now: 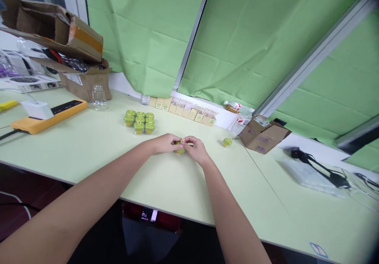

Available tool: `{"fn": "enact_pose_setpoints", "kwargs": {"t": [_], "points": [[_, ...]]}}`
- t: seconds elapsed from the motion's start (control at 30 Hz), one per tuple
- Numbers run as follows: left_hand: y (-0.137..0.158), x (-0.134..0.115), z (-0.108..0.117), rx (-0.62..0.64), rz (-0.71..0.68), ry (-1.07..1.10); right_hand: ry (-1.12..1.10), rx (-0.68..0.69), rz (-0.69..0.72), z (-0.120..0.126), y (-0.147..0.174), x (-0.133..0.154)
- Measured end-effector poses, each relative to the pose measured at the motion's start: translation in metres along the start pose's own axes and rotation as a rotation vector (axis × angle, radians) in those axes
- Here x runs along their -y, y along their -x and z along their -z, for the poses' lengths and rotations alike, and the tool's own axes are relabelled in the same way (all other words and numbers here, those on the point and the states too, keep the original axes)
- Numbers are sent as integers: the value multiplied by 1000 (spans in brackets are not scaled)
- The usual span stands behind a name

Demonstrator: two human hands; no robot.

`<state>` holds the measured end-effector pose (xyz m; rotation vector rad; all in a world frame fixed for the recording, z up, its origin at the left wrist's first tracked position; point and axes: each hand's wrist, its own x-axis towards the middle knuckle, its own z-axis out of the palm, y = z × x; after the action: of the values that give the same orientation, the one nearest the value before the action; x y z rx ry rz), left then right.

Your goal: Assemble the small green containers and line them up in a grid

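Holding a green-lidded container (179,151) before boxes (179,109) with illegible labels (212,121).

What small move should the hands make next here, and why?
Probably the right hand should settle the pale loop on the tub while the left hand steadies it. Both hands meet at this tub, close to its loop, and similar loops top the grouped tubs. Whether the loop is already seated is hard to see.
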<state>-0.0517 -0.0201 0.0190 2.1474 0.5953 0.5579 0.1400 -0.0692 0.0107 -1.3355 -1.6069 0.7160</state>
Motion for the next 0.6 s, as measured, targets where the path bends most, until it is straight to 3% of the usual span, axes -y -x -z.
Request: {"fn": "enact_pose_setpoints", "kwargs": {"t": [0.2, 0.6], "points": [[0, -2, -4, -28, -10, -20, 6, 34, -13, 3, 1, 3], [-3, 0, -6, -75, -63, -33, 43, -31, 20, 3, 0, 4]]}}
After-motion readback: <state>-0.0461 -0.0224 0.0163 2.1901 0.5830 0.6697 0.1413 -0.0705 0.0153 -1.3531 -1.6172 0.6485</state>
